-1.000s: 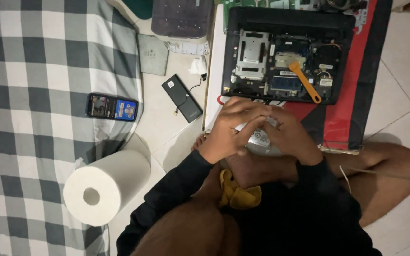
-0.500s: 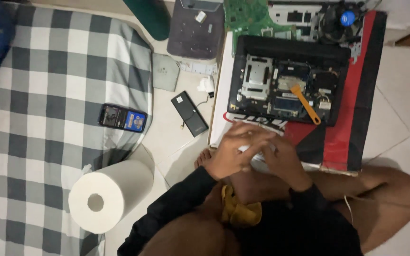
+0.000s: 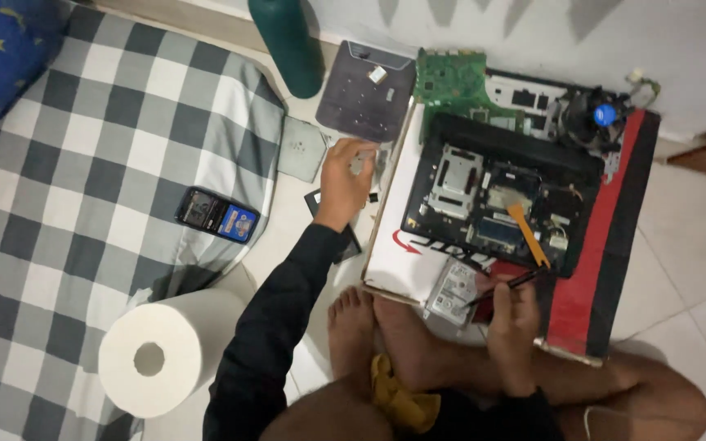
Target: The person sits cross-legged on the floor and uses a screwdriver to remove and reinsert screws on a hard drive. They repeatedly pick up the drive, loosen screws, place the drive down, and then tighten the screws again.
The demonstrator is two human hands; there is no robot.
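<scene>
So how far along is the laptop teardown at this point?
Done: the motherboard and cooling fan lie outside the opened laptop base, and the hard drive is out beside it. In hand: the right hand holds a screwdriver; the left hand reaches by the small parts. Left: parts inside the base.

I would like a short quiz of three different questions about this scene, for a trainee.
1. True or false: the right hand holds a thin dark tool.
2. Which thing lies on the checked blanket? A) paper roll B) small dark device with a blue part C) green bottle
3. Fill in: the orange pry tool lies inside the opened ______.

Key:
1. True; its tip points toward the silver drive.
2. B, the small device. The paper roll and green bottle are off it.
3. Laptop base.
</scene>
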